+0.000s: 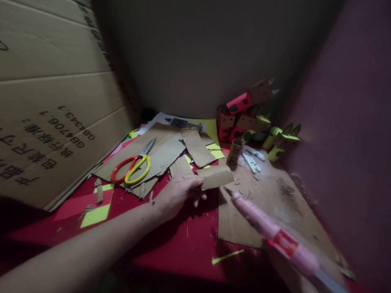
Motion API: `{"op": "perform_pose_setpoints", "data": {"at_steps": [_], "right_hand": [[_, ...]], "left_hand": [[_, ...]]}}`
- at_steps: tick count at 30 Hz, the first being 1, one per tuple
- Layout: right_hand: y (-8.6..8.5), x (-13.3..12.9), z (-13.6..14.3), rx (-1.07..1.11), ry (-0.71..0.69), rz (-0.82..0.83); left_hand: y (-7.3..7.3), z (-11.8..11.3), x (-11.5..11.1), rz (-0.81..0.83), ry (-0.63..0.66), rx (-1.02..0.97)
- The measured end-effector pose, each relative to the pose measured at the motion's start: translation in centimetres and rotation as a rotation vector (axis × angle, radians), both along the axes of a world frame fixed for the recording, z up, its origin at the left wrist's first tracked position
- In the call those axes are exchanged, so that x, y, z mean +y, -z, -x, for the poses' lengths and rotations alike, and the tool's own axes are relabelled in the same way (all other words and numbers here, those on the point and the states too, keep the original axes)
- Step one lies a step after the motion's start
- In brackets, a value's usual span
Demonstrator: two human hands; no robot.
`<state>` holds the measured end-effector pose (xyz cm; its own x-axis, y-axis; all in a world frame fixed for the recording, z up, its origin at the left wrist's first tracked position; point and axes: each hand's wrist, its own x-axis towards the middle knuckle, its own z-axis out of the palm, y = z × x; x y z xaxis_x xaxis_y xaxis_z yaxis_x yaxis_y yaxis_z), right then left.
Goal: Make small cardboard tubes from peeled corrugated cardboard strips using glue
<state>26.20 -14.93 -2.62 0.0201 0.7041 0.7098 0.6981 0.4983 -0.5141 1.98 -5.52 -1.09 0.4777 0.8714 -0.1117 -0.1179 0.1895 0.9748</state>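
Note:
My left hand (186, 191) pinches the left end of a small, slightly curved cardboard piece (216, 177) between thumb and fingers. At the lower right, a pink hot glue gun (265, 221) with a red glowing light points its tip at the cardboard piece, a short gap away. Under the gun, my right hand (287, 266) grips it, dim and blurred, its fingers mostly hidden. Just beyond the cardboard piece stands a cardboard tube (235, 152) with dark marks drawn on it. Scissors (134, 165) with red and yellow handles lie on cardboard sheets to the left.
A large carton (61, 93) walls off the left. A brown board (244, 219) covers the right of the red tabletop (171, 248), with several markers (252, 160) on it. Decorated tube figures (241, 118) are piled at the back. Paper scraps (96, 215) lie around.

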Motion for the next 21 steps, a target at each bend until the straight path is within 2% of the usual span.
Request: {"op": "perform_pose_setpoints", "data": {"at_steps": [4,7,15,21], "right_hand": [[1.3,-2.2,3.7,-0.009,-0.073,0.143],[1.6,-2.9,4.9,-0.009,-0.083,0.195],[0.7,-2.6,4.9,-0.051,-0.126,0.248],[0.9,-3.0,4.7,-0.078,-0.092,0.221]], "left_hand": [[-0.6,0.0,-0.5,-0.095,0.014,0.071],[-1.0,0.0,-0.7,-0.123,-0.005,0.095],[-1.3,0.1,-0.9,-0.165,0.004,0.182],[-0.9,0.2,-0.7,-0.157,0.014,0.157]]}}
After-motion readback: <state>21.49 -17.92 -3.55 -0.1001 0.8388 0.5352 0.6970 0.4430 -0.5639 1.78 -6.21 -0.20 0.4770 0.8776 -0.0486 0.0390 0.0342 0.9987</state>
